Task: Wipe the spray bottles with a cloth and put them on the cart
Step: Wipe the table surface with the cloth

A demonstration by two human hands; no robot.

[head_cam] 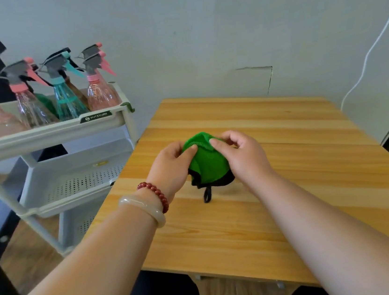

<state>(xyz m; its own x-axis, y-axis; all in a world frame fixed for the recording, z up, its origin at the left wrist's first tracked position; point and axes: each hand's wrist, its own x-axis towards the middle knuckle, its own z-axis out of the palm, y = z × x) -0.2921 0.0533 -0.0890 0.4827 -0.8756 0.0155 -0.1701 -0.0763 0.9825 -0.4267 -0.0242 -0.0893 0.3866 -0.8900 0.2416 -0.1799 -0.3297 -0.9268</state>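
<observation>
Hands meet over the middle of the wooden table [291, 184], both busy with the green cloth [209, 162]. The left hand [174, 164] pinches its upper edge between thumb and fingers, and the right hand [240, 152] pinches the same edge just beside it, fingers curled. The cloth hangs bunched between them, with its black-trimmed hem and black loop [207, 194] dropping toward the tabletop. Held at two neighbouring points like that, it looks as though the person is gathering or folding it rather than wiping, since no bottle is in either hand or on the table. The spray bottles [67, 101] stand upright and crowded together in the top tray of the pale cart [47, 136], which is parked just beside the table's left edge (close enough to reach from the seat, by the look of it). Their pink and teal triggers mostly point right. With every visible bottle on the cart, the job seems to be at or near its end. A red bead bracelet [155, 193] and a pale bangle [144, 207] circle the left wrist.
</observation>
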